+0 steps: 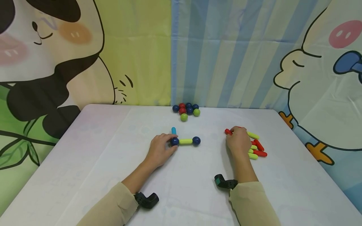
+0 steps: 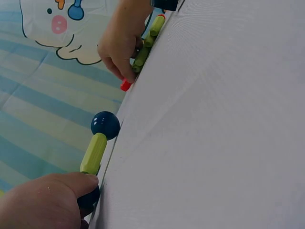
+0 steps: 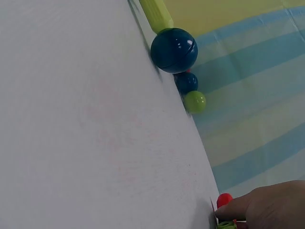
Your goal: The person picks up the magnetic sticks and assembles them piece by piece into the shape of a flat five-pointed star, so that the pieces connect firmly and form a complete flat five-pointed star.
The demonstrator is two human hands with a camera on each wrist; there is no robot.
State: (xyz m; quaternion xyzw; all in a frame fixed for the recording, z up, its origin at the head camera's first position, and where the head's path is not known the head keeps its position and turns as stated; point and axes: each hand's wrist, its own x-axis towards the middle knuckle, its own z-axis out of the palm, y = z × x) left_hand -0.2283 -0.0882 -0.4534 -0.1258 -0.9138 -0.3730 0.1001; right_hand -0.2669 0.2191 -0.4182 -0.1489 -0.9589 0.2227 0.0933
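My left hand [image 1: 161, 148] holds a dark blue ball [image 1: 175, 142] between thumb and fingers. From that ball a light blue rod [image 1: 173, 130] points toward the back, and a yellow-green rod [image 1: 185, 141] runs right to a second dark blue ball [image 1: 196, 141]. In the left wrist view the thumb lies against the near ball [image 2: 89, 199]. Over the loose rods at the right, my right hand [image 1: 239, 140] pinches a red rod [image 1: 227, 131], whose end sticks out left of the fingers. The hand covers part of the rod pile.
Red rods [image 1: 260, 153] and yellow-green rods [image 1: 253, 135] lie in a loose pile beside the right hand. At the table's back edge sits a cluster of dark blue, red and green balls [image 1: 183, 117]. A patterned curtain [image 1: 226, 53] hangs behind the white table [image 1: 113, 125].
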